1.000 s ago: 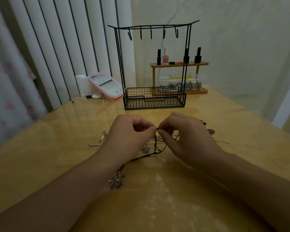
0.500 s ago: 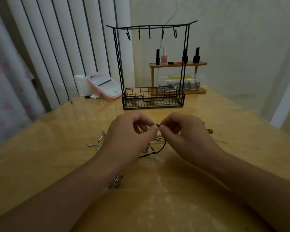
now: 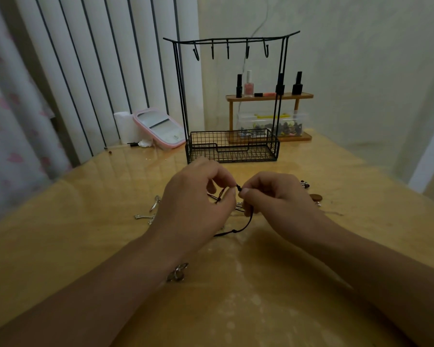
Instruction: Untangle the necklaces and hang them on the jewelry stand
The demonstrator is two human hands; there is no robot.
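Note:
A tangle of necklaces lies on the wooden table (image 3: 60, 246) under my hands. My left hand (image 3: 196, 204) and my right hand (image 3: 273, 199) meet fingertip to fingertip and both pinch a black cord necklace (image 3: 246, 225), whose loop trails down onto the table. A silver flower pendant (image 3: 178, 271) shows by my left forearm, silver charms (image 3: 150, 211) lie left of my left hand, and brown beads (image 3: 315, 197) lie right of my right hand. The black wire jewelry stand (image 3: 232, 96) with several bare hooks and a basket base stands behind my hands.
Behind the stand is a wooden shelf (image 3: 269, 96) with nail polish bottles above a clear box of small items (image 3: 271, 125). A pink-rimmed mirror (image 3: 158, 127) and a white roll (image 3: 124, 126) lean against the vertical blinds at the back left.
Both hands have lifted the pinched cord slightly and moved a little farther from me. My left fingers have loosened around it. The flower pendant has slid partly under my left forearm.

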